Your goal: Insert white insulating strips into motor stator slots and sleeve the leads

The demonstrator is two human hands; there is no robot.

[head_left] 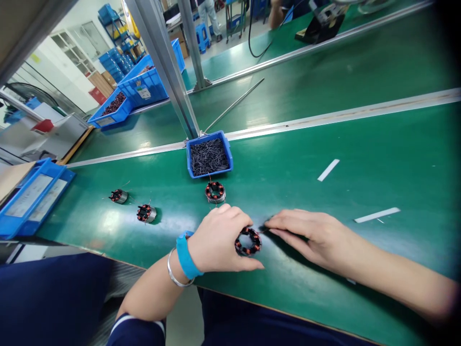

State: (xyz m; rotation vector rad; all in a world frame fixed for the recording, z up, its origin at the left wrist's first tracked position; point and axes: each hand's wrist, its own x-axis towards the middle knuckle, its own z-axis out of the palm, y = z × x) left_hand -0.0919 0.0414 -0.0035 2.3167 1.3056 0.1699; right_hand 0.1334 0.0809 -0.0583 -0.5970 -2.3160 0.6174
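My left hand is closed around a motor stator with black insulation and copper windings, its round opening tilted up. Close to the stator's right side, my right hand pinches thumb and forefinger together on a small dark piece, apparently a black sleeve at a lead wire; the fingers partly cover it. Another stator lies beyond my left hand, just in front of a blue bin full of short black sleeves. Two more stators, one nearer and one farther, rest to the left with thin wires sticking out.
White strips lie on the green bench at the right. An aluminium post rises behind the bin, near a thin metal rod. Blue crates stand at back left, a blue tray at left. Across the bench shows another person's arm.
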